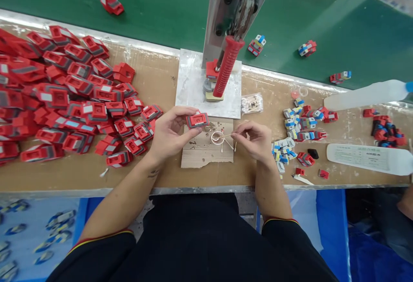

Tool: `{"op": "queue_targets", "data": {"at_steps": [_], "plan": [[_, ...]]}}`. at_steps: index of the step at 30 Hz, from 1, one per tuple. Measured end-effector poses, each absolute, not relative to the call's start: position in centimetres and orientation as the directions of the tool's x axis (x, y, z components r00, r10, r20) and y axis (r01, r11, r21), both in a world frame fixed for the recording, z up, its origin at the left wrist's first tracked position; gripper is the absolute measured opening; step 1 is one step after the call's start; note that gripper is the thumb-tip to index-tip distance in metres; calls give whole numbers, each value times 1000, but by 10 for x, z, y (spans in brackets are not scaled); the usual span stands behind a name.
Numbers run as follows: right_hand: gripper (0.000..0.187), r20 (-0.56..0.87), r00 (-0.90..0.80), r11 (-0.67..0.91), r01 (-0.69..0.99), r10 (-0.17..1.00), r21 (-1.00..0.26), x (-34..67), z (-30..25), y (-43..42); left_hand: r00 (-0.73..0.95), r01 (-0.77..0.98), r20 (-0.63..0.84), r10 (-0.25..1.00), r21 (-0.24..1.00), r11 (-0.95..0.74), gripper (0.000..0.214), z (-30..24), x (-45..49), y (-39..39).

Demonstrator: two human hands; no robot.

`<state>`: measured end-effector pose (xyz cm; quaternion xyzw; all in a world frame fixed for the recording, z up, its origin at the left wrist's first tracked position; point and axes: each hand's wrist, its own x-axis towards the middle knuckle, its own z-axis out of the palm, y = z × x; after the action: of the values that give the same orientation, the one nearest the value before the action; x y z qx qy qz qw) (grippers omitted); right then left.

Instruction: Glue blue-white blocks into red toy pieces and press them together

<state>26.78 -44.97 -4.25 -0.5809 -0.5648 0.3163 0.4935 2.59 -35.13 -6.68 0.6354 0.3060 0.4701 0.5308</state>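
My left hand [171, 133] is closed on a red plastic toy part [197, 119] with a grey panel, held just above the bench. My right hand [253, 139] pinches a thin cotton swab [223, 136] whose tip reaches into a small clear round dish [217, 137]. The dish sits on a piece of cardboard [206, 153] between my hands, with two more swabs lying beside it.
A big heap of red toy parts [61, 97] covers the bench's left. A hand press with a red handle [227, 64] stands on a white plate behind the cardboard. Small blue-grey-red pieces [298, 131], white bottles [368, 94] and a swab packet [251, 103] lie right. Green conveyor [161, 10] carries assembled toys.
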Motion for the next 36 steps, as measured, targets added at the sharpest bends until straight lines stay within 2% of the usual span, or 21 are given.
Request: {"op": "queue_targets", "data": {"at_steps": [8, 13, 20, 25, 36], "plan": [[45, 292, 365, 221, 222, 884, -950, 264, -23, -444, 399, -148, 321, 859, 947, -285, 34, -66, 31, -357], [43, 349, 432, 313, 153, 832, -937, 250, -21, -438, 418, -103, 340, 842, 939, -328, 32, -64, 33, -363], [51, 282, 462, 242, 145, 841, -959, 232, -29, -437, 464, -26, 358, 811, 920, -391, 29, -61, 33, -368], [45, 297, 437, 267, 131, 849, -955, 227, -30, -438, 472, -50, 390, 791, 907, -418, 29, -58, 34, -370], [45, 292, 437, 230, 191, 851, -954, 222, -31, -438, 490, -41, 422, 763, 885, -463, 27, -53, 34, -369]]}}
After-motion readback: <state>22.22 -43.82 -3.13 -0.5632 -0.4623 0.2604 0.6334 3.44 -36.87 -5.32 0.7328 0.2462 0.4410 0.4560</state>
